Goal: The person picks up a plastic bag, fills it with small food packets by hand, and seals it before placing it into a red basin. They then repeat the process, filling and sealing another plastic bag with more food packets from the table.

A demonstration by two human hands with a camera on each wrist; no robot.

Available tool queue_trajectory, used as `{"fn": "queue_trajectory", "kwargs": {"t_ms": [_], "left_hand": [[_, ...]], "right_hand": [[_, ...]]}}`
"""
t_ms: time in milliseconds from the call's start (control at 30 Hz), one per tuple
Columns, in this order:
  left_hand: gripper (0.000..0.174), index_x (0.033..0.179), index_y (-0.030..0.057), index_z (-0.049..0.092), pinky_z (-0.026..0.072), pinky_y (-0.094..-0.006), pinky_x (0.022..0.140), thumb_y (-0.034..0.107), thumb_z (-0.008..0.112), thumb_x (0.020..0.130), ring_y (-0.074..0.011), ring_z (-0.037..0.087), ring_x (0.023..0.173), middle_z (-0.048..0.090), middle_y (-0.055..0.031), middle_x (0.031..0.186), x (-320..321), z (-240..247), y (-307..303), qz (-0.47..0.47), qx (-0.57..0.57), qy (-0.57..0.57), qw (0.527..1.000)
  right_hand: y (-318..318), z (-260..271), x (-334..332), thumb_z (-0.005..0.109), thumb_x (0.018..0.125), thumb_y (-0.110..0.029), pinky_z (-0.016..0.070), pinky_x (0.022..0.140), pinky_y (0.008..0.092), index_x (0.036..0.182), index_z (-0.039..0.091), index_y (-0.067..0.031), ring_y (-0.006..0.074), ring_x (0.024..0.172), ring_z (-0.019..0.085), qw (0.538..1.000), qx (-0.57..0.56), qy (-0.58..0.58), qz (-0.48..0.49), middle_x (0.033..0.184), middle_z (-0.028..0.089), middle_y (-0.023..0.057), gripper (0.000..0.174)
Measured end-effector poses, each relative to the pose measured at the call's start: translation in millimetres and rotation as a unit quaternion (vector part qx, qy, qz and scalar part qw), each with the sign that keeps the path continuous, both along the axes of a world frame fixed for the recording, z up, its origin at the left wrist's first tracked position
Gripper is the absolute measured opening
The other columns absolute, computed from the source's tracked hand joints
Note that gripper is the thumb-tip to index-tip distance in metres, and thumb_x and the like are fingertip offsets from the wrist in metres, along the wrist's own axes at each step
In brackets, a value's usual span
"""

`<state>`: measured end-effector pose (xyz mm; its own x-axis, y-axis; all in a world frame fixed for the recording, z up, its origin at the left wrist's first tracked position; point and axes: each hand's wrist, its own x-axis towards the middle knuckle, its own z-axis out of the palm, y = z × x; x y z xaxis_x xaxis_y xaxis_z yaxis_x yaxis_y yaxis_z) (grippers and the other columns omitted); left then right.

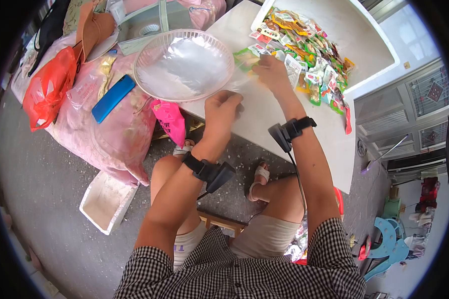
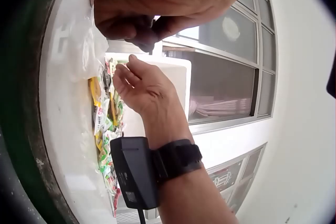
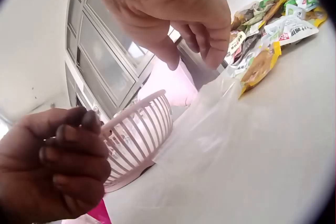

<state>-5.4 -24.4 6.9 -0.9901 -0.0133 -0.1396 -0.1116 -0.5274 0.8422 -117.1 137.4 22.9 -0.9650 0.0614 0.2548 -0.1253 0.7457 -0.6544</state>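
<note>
My left hand (image 1: 221,112) is raised near the table's front edge, beside the basket (image 1: 233,65). Its fingers are curled and the thumb meets the index finger; nothing shows between them. Farther right and forward, my right hand (image 1: 274,74) hovers by the near side of a pile of snack packets (image 1: 309,50). In the right wrist view, thumb and fingers of that hand stand apart with no object between. Below it, a clear plastic bag (image 3: 202,124) lies on the white table (image 3: 273,155), next to a yellow-edged packet (image 3: 262,69).
The packets spill from a white foam box (image 1: 374,55). Clear plastic film (image 1: 184,65) lies in the basket. To the left, a pink cloth (image 1: 119,144) bears a blue phone (image 1: 113,98) and a red plastic bag (image 1: 47,89). A pink bag (image 1: 168,122) hangs below the basket.
</note>
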Motion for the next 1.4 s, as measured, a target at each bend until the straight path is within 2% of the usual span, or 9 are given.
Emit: {"fn": "queue_trajectory", "kwargs": {"t_ms": [233,333,433,600,767,833,967,1133,1400], "left_hand": [[0.011,0.086,0.0011,0.062,0.0415,-0.0248,0.054,0.01,0.061,0.079,-0.0124,0.052,0.059,0.06,-0.0067,0.073,-1,-5,1,0.046,-0.076,0.099,0.991],[0.022,0.097,-0.002,0.06,0.0456,-0.0315,0.064,0.006,0.062,0.076,-0.0219,0.055,0.07,0.059,-0.0122,0.087,-1,4,3,0.234,-0.427,0.338,0.805],[0.035,0.105,-0.0026,0.057,0.046,-0.0366,0.071,0.004,0.063,0.072,-0.0296,0.054,0.076,0.057,-0.0158,0.096,3,24,4,0.28,-0.525,0.391,0.702],[0.005,0.073,0.0001,0.06,0.0427,-0.0397,0.058,0.003,0.064,0.071,-0.0328,0.052,0.064,0.058,-0.0126,0.068,1,0,14,0.036,-0.44,0.347,0.827],[0.014,0.086,0.0001,0.065,0.0434,-0.0339,0.056,-0.004,0.062,0.073,-0.0282,0.054,0.063,0.056,-0.0135,0.071,2,13,18,0.212,-0.43,0.343,0.808],[0.019,0.092,0.0003,0.065,0.0441,-0.032,0.056,-0.005,0.061,0.074,-0.0262,0.055,0.063,0.056,-0.0134,0.075,1,23,19,0.248,-0.412,0.349,0.804],[0.029,0.098,0.0,0.064,0.0469,-0.0326,0.059,-0.007,0.061,0.07,-0.0263,0.058,0.067,0.056,-0.0122,0.08,6,6,43,0.152,-0.473,0.438,0.749],[0.042,0.11,-0.0019,0.057,0.0459,-0.0298,0.061,-0.003,0.067,0.069,-0.0221,0.056,0.072,0.056,-0.0124,0.091,17,-7,72,0.016,-0.412,0.437,0.799],[0.041,0.103,-0.0007,0.056,0.0441,-0.0298,0.057,0.0,0.072,0.065,-0.0195,0.053,0.066,0.055,-0.0099,0.086,14,-7,84,0.007,-0.421,0.361,0.832]], "right_hand": [[-4,-21,-12,0.068,0.068,-0.016,0.0486,0.075,0.0287,0.099,0.066,-0.0032,0.0191,0.082,0.063,0.997,0.026,-0.076,0.004,0.089,0.067,0.0102,0.033],[3,-2,28,0.066,0.07,-0.011,0.0471,0.071,0.0265,0.091,0.067,-0.0025,0.0133,0.076,0.06,0.989,-0.119,-0.067,0.06,0.079,0.066,0.0055,0.022],[19,20,75,0.064,0.072,-0.006,0.0454,0.068,0.024,0.088,0.067,-0.0018,0.0088,0.072,0.055,0.966,-0.231,-0.063,0.098,0.076,0.064,0.0016,0.017],[43,14,107,0.066,0.075,-0.007,0.0446,0.067,0.0232,0.095,0.065,-0.0023,0.0077,0.071,0.053,0.95,-0.299,0.02,0.085,0.079,0.063,0.0007,0.021],[36,6,121,0.067,0.077,-0.009,0.0454,0.066,0.0237,0.102,0.062,-0.0017,0.0093,0.074,0.056,0.954,-0.284,0.065,-0.069,0.088,0.063,0.0035,0.027],[26,9,128,0.066,0.079,-0.009,0.047,0.064,0.0241,0.099,0.061,0.0018,0.0109,0.079,0.058,0.934,-0.357,0.013,0.017,0.09,0.063,0.0062,0.023],[17,11,131,0.063,0.083,-0.011,0.0491,0.065,0.025,0.099,0.061,0.0031,0.0117,0.079,0.059,0.861,-0.495,-0.029,0.111,0.088,0.064,0.0072,0.021],[42,3,134,0.059,0.086,-0.015,0.0498,0.066,0.0257,0.103,0.061,0.0041,0.0122,0.078,0.059,0.866,-0.493,-0.062,0.062,0.093,0.064,0.0075,0.026],[64,-14,143,0.056,0.086,-0.016,0.0519,0.063,0.0246,0.101,0.062,0.0057,0.014,0.079,0.061,0.821,-0.559,-0.101,0.055,0.093,0.064,0.0083,0.027]]}}
